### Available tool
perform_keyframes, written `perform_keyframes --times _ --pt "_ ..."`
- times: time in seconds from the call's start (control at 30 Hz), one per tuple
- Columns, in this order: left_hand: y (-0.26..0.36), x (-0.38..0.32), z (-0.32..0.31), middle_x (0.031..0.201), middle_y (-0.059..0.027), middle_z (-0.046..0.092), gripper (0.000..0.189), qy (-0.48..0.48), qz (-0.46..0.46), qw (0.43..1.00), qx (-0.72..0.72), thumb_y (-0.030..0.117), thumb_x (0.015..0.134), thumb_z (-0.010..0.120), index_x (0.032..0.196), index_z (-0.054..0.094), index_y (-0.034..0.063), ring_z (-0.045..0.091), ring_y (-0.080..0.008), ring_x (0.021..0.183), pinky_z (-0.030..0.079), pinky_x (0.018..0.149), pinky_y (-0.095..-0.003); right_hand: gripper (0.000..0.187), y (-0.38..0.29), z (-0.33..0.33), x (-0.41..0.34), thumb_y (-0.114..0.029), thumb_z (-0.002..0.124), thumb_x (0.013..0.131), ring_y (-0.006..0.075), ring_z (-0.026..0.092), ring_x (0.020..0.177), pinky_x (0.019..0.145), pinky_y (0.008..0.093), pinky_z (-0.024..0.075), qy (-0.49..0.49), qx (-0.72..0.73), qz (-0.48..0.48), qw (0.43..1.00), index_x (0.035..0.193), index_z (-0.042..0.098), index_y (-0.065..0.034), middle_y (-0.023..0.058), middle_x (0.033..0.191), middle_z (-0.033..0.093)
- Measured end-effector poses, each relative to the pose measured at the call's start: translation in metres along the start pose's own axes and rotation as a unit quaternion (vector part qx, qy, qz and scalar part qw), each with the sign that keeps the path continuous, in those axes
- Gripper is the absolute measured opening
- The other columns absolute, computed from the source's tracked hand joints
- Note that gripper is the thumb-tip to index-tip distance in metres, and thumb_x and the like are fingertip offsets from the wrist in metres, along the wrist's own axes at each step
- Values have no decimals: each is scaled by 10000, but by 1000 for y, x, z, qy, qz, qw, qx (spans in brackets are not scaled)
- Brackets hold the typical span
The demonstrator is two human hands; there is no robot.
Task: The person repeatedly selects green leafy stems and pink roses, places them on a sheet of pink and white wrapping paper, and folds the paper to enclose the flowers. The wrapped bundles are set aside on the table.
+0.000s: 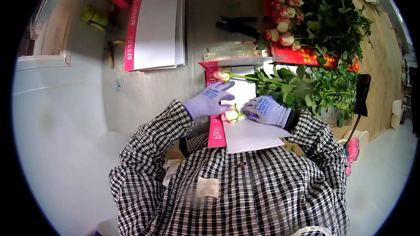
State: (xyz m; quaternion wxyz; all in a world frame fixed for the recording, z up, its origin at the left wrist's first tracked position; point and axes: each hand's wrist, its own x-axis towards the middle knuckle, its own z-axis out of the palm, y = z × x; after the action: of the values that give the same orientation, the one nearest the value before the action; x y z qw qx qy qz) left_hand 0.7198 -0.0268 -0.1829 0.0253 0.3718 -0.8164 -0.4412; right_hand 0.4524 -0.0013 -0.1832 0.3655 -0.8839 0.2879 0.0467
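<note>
A white paper sheet with a pink printed edge (256, 137) lies before me, its far and near sides raised. On it rest two pink-and-cream roses, the farther rose (222, 75) with its leafy stem to the right, the nearer rose (230, 115) close to my body. My left hand (210, 100), in a lilac work glove, has its fingers spread between the two blooms, fingertips by the farther one. My right hand (264, 109), gloved alike, has its fingers curled round the nearer rose's stem, just right of the bloom.
A stack of white sheets with pink edges (157, 23) lies at the upper left. Black-handled tool (238, 26) lies behind a pale bar (233, 52). Many cut roses (285, 13) with dense foliage (328, 16) are at the upper right. A yellow-green roll-like object (95, 18) stands upper left.
</note>
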Motion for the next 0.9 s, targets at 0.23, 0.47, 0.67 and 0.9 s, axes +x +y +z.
perform_keyframes --times 0.23,0.47,0.67,0.9 --pt "16 -14 19 1523 -192 267 386 71 58 995 43 457 701 742 936 705 152 290 -446 1350 206 1128 -534 293 4 -46 11 -268 605 875 251 619 904 816 387 476 237 -137 193 942 1145 609 -155 63 1014 625" --pt "5 -29 42 1383 -186 395 824 217 5 976 -8 474 659 793 1346 485 140 347 -392 1312 298 1084 -513 338 -2 -43 -32 -212 599 850 206 595 926 834 356 464 83 -198 108 971 1186 603 -171 17 1008 617" --pt "14 -27 23 1294 -148 490 786 183 45 979 77 491 662 789 1316 533 138 448 -340 1218 360 1024 -461 355 16 -1 -31 -237 568 845 221 591 917 806 379 464 70 -230 98 966 1190 572 -156 36 959 587" --pt "3 14 -10 996 -49 701 395 -56 -89 990 -95 378 747 753 1038 700 116 656 -185 897 502 800 -316 369 -43 -44 8 -383 571 863 268 613 912 773 399 483 -57 -142 63 986 1104 582 -103 96 998 609"
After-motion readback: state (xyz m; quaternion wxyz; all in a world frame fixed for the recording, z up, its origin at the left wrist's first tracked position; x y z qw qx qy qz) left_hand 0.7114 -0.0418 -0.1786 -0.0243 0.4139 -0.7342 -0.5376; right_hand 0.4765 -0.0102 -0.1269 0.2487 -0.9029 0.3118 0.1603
